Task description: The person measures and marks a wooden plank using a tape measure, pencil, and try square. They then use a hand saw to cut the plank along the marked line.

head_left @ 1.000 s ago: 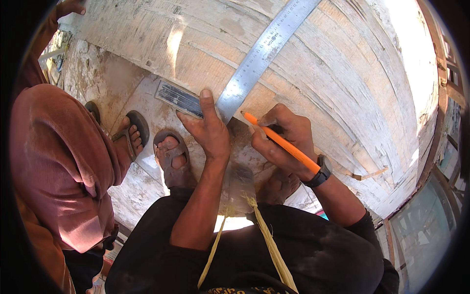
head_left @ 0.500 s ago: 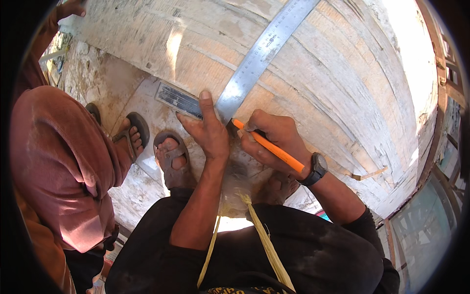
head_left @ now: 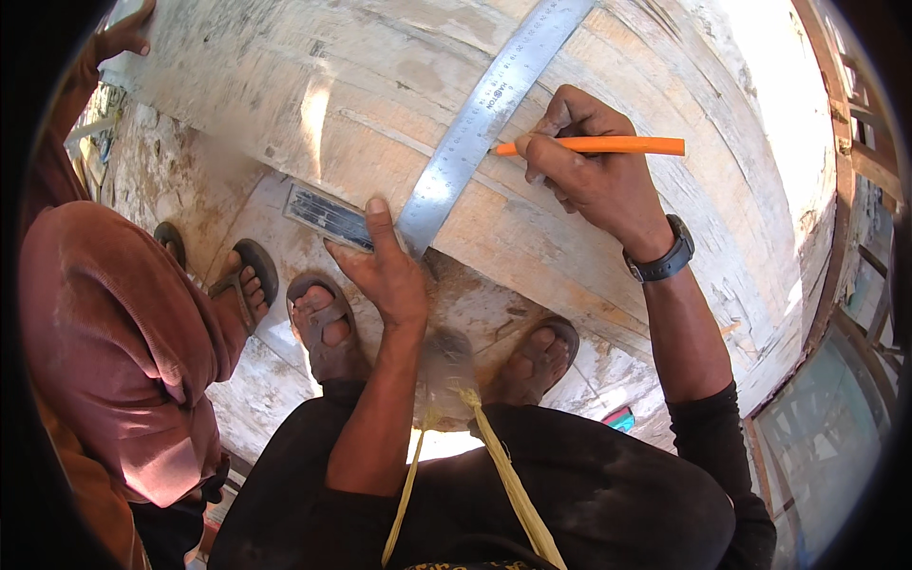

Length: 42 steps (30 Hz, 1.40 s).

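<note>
The head view looks down on a steel framing square (head_left: pixel 456 161) lying on a pale wooden worktop (head_left: pixel 285 104) of joined planks. Its long blade runs diagonally from the near corner, at the worktop's near edge, up and away to the far right; its short arm (head_left: pixel 328 217) points left along that edge. The left hand (head_left: pixel 385 271) presses flat on the corner of the square, fingers spread and extended, pinning it rather than gripping it. The right hand (head_left: pixel 594 176) lies farther out and to the right of the blade, its grip clamped on an orange pencil (head_left: pixel 598 145). The pencil's long axis lies nearly level, left to right, and its tip meets the blade's right edge about midway along, so the right hand is the nearer one to the marking spot. Below the worktop's edge, sandalled feet (head_left: pixel 328 328) stand on a dusty floor (head_left: pixel 256 380). At the left stands another person in a reddish shirt (head_left: pixel 114 342), whose hand (head_left: pixel 123 33) rests on the far left corner. No containers show.
</note>
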Each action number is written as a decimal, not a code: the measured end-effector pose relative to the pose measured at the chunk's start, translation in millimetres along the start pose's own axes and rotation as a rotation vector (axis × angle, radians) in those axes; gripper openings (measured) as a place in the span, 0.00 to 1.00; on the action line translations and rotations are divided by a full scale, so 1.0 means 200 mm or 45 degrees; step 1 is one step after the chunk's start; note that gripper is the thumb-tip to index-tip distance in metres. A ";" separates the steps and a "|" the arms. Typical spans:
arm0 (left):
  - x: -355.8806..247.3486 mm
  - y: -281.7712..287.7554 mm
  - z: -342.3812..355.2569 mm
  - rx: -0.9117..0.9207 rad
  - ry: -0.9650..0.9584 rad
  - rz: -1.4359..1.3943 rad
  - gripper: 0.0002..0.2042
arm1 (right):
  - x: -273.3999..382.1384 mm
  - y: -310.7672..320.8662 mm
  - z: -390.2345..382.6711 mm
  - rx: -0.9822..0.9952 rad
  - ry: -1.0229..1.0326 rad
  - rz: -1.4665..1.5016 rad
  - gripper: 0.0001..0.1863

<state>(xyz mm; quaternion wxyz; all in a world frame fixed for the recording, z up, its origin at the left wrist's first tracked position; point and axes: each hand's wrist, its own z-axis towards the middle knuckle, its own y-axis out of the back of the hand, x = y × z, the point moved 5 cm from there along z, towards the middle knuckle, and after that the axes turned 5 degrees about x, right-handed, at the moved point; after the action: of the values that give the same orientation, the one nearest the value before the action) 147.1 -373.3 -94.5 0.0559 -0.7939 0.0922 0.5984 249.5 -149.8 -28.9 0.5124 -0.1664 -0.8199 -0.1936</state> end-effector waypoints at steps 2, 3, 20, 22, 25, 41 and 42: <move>-0.01 -0.01 0.00 0.024 -0.014 -0.039 0.27 | 0.02 0.02 0.04 0.026 0.173 -0.182 0.10; -0.01 -0.02 0.00 0.029 -0.013 -0.028 0.27 | 0.01 0.03 0.04 0.033 0.126 -0.132 0.10; -0.01 -0.01 -0.01 -0.017 -0.019 0.020 0.31 | 0.00 0.24 0.04 -0.679 0.538 -0.325 0.07; 0.00 0.00 0.00 -0.017 -0.001 0.005 0.31 | -0.01 0.26 0.05 -0.694 0.509 -0.309 0.08; 0.00 -0.01 -0.01 -0.008 0.003 -0.021 0.31 | -0.03 0.24 0.09 -0.707 0.476 -0.347 0.08; 0.02 0.00 0.00 0.030 0.035 0.015 0.31 | -0.09 -0.55 -0.42 -0.103 0.593 -0.275 0.13; 0.03 0.01 0.00 0.042 0.017 0.052 0.31 | -0.11 -0.58 -0.45 -0.030 0.579 -0.232 0.14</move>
<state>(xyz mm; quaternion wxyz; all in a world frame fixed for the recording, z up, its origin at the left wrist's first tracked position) 148.0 -375.1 -100.4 0.0561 -0.7948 0.1186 0.5925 275.3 -296.3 -30.2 0.6623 -0.0497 -0.6927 -0.2812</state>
